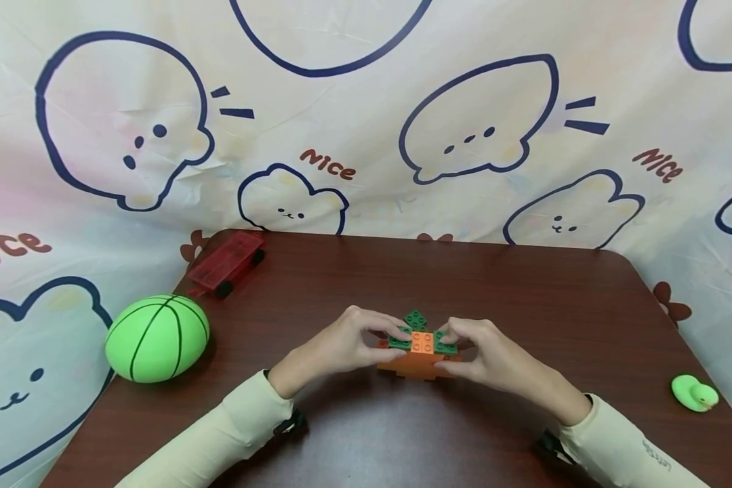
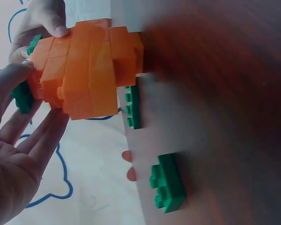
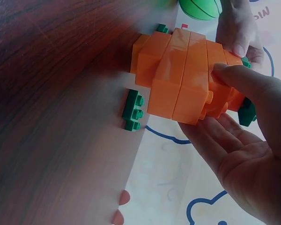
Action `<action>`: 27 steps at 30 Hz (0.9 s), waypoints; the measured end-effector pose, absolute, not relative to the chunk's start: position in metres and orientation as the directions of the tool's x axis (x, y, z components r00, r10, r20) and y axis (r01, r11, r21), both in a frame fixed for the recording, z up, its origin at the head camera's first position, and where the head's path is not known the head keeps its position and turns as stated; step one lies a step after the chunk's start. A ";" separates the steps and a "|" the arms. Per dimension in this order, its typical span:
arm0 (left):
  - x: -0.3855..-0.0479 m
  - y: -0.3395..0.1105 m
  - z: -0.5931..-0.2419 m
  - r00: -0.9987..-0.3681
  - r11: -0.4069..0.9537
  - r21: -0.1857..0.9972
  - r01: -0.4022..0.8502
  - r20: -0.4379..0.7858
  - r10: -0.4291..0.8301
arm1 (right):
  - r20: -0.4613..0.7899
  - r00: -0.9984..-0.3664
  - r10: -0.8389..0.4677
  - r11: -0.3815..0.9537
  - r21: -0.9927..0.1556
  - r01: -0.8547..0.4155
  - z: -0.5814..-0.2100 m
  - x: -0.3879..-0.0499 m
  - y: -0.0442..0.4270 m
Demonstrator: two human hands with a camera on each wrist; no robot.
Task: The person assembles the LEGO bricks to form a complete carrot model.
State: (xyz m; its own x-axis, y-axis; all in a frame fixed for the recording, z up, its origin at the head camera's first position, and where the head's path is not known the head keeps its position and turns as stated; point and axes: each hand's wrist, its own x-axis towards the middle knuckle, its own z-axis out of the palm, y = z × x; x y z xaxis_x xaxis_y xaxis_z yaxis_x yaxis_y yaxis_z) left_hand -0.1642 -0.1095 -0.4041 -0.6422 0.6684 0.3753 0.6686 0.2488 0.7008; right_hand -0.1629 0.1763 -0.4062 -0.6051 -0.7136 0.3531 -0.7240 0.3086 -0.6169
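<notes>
A stepped orange toy-brick build [image 1: 419, 364] stands upright on the table, wider in its middle layers than at its base. Green bricks [image 1: 445, 343] sit on top at both sides of an orange studded part. From the left, my left hand [image 1: 348, 342] grips the build, thumb on the near face and fingers at the top and far side. My right hand [image 1: 494, 349] holds the opposite side likewise, its thumb [image 3: 243, 77] against the orange face. Behind the build lies a loose green brick [image 1: 415, 320]; another green brick [image 2: 168, 183] appears in the left wrist view.
On the brown table [image 1: 512, 291], a red translucent toy car [image 1: 228, 263] is at the back left and a green ball [image 1: 157, 339] at the left edge. A green toy duck [image 1: 694, 394] sits far right. Behind hangs a printed cloth [image 1: 366, 115].
</notes>
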 end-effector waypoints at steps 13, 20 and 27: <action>-0.161 -0.108 -0.415 -0.709 0.244 0.779 0.578 0.330 0.624 | 0.250 -0.632 -0.733 0.359 -0.646 -0.673 -0.396 -0.164 0.180; -0.161 -0.107 -0.412 -0.716 0.247 0.796 0.553 0.302 0.630 | 0.176 -0.659 -0.731 0.348 -0.735 -0.582 -0.385 -0.194 0.190; -0.162 -0.108 -0.411 -0.712 0.241 0.800 0.549 0.298 0.635 | 0.043 -0.649 -0.760 0.498 -0.602 -0.624 -0.405 -0.242 0.181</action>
